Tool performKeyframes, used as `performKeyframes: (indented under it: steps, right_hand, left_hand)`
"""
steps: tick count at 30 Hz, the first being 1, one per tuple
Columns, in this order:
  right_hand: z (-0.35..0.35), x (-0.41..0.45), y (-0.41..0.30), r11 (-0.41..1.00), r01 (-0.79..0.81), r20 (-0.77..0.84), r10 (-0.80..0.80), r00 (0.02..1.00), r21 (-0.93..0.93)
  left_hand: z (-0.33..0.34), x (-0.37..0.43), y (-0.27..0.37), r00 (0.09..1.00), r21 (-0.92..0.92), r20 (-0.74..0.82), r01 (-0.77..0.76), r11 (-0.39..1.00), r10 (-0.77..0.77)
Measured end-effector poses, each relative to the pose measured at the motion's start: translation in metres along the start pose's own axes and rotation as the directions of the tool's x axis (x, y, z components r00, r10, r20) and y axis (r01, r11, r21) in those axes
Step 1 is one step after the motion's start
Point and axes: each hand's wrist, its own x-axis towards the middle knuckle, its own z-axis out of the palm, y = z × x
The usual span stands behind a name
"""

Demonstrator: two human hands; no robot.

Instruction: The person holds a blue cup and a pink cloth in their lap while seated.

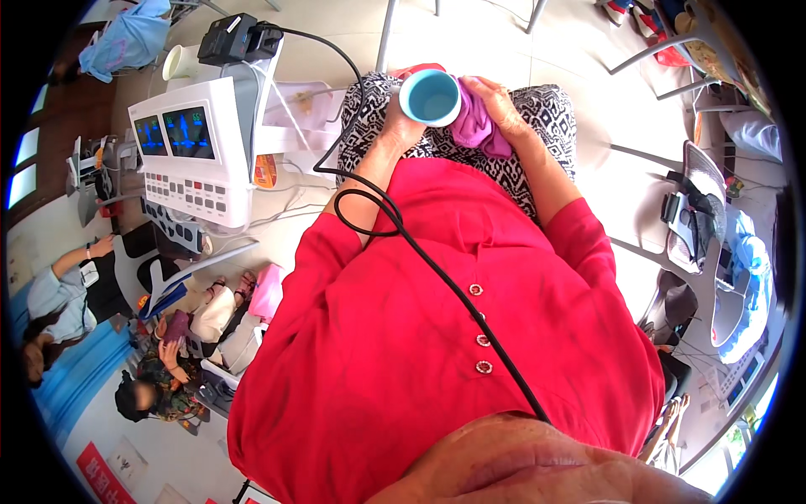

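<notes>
Over my lap, my left hand (pixel 403 126) holds a cup (pixel 411 121) with a light blue inside and a pale rim. The cup stands upright with its mouth towards me; whether it holds liquid is unclear. My fingers are partly hidden by the cup. Just to the right, my right hand (pixel 500 110) grips a crumpled purple cloth (pixel 473 123), which lies against the cup and on my thigh. A bit of red material (pixel 419 68) shows behind the cup. Patterned black-and-white trousers (pixel 548 116) lie under both hands.
On my left stands a white electronic device (pixel 189 170) with two lit screens and several buttons. Behind it are a black adapter (pixel 230 41), a paper cup (pixel 179 63) and a plastic tray (pixel 302 116). A black cable (pixel 434 255) crosses my chest. Chairs (pixel 692 208) and seated people surround me.
</notes>
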Motion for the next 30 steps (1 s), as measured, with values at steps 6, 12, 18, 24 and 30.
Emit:
performKeyframes:
  steps: [6,12,18,24,30]
  right_hand:
    - [-0.005,0.005,0.005,0.983,-0.048,-0.058,0.06,0.997,0.18]
    - [-0.005,-0.001,0.01,0.96,0.009,-0.057,0.008,0.998,0.28]
    - [0.009,-0.014,-0.006,0.927,0.047,0.0,-0.051,0.999,0.372]
    - [0.015,-0.019,-0.006,0.909,0.095,0.021,-0.114,0.993,0.406]
    - [0.014,-0.026,-0.015,0.942,0.055,-0.003,-0.058,0.998,0.332]
  left_hand:
    - [-0.02,0.007,-0.014,0.997,0.118,-0.074,-0.002,0.993,0.011]
    - [-0.012,0.011,-0.021,0.989,0.158,-0.041,-0.136,0.978,0.144]
    - [-0.001,0.011,-0.008,0.984,0.187,-0.172,-0.006,0.982,0.039]
    - [-0.002,0.009,-0.003,0.984,0.206,-0.172,-0.014,0.979,0.05]
    - [-0.001,0.012,-0.006,0.986,0.123,-0.157,-0.034,0.992,0.054]
